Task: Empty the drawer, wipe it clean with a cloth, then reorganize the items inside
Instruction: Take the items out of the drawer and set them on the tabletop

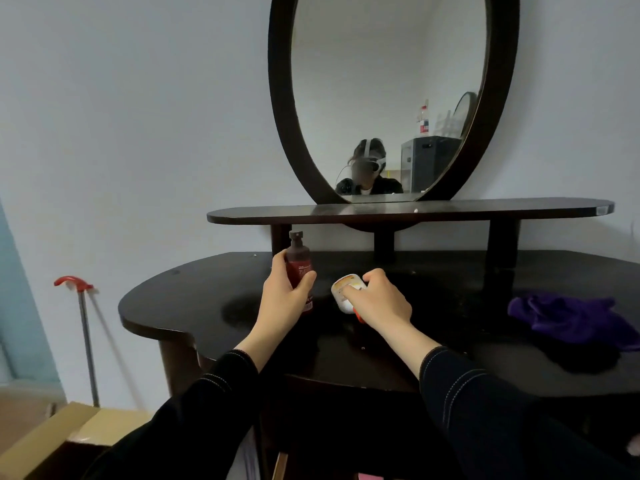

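Dark tabletop (173, 306): left hand (280, 299) holds dark-red bottle (299, 268), right hand (382, 303) white tube (344, 289).

An oval dark-framed mirror (391, 81) hung at upper centre above a narrow dark shelf (485, 207). At lower left, a cardboard box (52, 441) sat below a red-handled metal pole (86, 341) leaning against the wall (138, 133).

Home, likely a bedroom corner. Dark wooden dressing table (173, 306) with oval mirror (391, 98) and narrow shelf (519, 207) against a plain wall. Cardboard box (52, 438) on floor, red-handled pole (86, 341) leaning nearby. Purple cloth (568, 317) on tabletop.
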The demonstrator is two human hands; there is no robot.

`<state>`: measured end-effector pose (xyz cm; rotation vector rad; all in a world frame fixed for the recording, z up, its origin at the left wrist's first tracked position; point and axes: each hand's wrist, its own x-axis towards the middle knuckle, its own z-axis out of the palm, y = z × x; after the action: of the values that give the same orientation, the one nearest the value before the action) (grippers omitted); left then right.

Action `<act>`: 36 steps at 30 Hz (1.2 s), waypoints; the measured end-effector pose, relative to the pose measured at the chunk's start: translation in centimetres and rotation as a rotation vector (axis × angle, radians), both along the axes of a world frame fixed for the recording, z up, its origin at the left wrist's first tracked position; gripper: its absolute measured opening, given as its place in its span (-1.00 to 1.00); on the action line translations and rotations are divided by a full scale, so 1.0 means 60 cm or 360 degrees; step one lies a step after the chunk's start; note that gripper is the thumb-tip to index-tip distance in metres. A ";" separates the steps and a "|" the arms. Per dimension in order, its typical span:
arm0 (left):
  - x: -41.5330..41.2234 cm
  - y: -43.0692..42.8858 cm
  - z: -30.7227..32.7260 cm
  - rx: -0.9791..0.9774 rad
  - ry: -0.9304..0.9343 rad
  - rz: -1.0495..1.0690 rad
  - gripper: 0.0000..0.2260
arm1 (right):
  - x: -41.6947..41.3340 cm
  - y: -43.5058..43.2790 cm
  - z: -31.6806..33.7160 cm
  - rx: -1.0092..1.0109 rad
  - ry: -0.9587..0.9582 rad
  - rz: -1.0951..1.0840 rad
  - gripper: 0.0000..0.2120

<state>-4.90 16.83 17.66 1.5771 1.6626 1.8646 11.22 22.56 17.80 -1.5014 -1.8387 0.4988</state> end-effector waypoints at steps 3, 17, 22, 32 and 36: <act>0.000 -0.002 0.001 -0.0031 0.0127 0.0114 -0.52 | 0.007 -0.006 -0.005 0.0026 -0.0021 0.0146 -0.48; -0.021 0.007 -0.008 -0.0299 0.0086 0.0222 -0.76 | -0.001 -0.042 -0.024 0.0330 -0.0528 0.0632 -0.45; -0.005 -0.021 -0.004 -0.0374 0.0158 0.0388 -0.53 | 0.008 -0.071 -0.023 0.0377 -0.0642 0.0568 -0.45; 0.048 -0.157 -0.027 -0.0227 0.0345 0.0483 -0.95 | 0.094 -0.230 -0.074 0.0856 -0.0404 0.0162 -0.82; 0.107 -0.242 -0.116 0.0232 0.0884 0.0305 -0.90 | 0.173 -0.301 -0.181 0.1129 -0.0523 0.0259 -0.52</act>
<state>1.49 2.33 10.71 2.2233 1.9855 1.7680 21.62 4.51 6.93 -0.9832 -2.0866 -0.3365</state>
